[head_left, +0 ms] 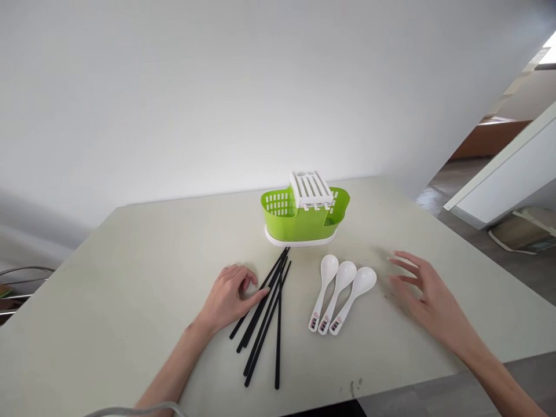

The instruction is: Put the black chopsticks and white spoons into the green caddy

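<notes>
Several black chopsticks [260, 324] lie in a loose, crossing fan on the table. My left hand [230, 292] rests at their left side, its fingers loosely curled and its thumb held apart, with the tip at the chopsticks; nothing is gripped. To the right of the chopsticks are three white spoons [343, 278], side by side with bowls pointing away from me and printed marks on the handle ends. My right hand [423, 292] hovers right of the spoons, fingers spread and slightly blurred, holding nothing. Behind the spoons stands a green utensil basket [299, 229] with a white slotted top.
The pale table [143, 278] meets a white wall [195, 104] at the back. A grey curved cable or tube [134, 410] crosses the lower left edge. Past the table's right side is a white panel [499, 174] above a grey floor.
</notes>
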The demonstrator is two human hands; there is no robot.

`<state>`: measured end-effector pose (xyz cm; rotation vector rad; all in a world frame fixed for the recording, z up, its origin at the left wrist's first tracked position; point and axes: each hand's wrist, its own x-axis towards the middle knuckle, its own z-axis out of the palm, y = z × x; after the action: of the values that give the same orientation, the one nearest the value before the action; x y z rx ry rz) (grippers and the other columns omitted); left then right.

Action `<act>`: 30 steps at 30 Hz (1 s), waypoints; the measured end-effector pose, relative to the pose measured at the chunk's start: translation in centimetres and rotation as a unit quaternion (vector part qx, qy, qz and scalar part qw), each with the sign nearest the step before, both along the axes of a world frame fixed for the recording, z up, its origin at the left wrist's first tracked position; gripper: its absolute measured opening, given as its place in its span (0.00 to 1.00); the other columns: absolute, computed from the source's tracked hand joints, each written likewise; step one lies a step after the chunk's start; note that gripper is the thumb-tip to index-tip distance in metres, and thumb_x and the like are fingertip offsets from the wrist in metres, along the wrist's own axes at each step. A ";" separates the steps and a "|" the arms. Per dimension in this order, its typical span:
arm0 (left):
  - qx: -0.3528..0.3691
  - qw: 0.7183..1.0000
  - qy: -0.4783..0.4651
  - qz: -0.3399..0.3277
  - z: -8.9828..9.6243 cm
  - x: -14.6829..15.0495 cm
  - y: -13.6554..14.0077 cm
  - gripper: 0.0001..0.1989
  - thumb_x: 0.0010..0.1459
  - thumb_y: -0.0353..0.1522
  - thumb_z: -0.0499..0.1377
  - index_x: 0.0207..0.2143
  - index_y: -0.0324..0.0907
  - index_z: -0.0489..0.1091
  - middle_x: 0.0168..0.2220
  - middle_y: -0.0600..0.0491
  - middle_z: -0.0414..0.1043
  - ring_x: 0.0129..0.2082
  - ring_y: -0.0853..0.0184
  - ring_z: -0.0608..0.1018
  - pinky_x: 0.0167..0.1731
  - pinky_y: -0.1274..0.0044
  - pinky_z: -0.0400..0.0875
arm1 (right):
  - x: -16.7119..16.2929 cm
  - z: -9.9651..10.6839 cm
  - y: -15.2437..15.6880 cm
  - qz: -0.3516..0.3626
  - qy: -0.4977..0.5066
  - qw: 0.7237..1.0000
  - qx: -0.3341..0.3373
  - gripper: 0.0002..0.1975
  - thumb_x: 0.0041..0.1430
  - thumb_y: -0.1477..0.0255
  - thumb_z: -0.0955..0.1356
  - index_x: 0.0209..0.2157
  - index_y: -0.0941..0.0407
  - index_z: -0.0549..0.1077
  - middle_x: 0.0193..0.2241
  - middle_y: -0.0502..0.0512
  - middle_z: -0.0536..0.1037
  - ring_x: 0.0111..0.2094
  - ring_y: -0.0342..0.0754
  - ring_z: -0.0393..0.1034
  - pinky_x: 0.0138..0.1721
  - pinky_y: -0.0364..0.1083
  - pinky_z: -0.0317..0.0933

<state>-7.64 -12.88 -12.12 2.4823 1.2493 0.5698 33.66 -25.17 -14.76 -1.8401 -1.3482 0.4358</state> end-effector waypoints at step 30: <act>0.109 0.972 0.187 0.086 2.3 4.4 -9.1 0.11 0.70 0.37 0.52 0.38 0.46 0.72 0.34 0.50 0.77 0.33 0.58 0.79 0.38 0.67 0.67 | 0.3 -2.9 -2.0 -0.097 0.151 0.983 0.030 0.19 0.66 0.54 0.69 0.51 0.50 0.74 0.51 0.59 0.82 0.53 0.57 0.78 0.57 0.56 0.71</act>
<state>-3.23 -22.02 -9.81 2.7730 1.6330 0.2963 33.96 -27.19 -17.66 -1.7539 -0.9584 0.5397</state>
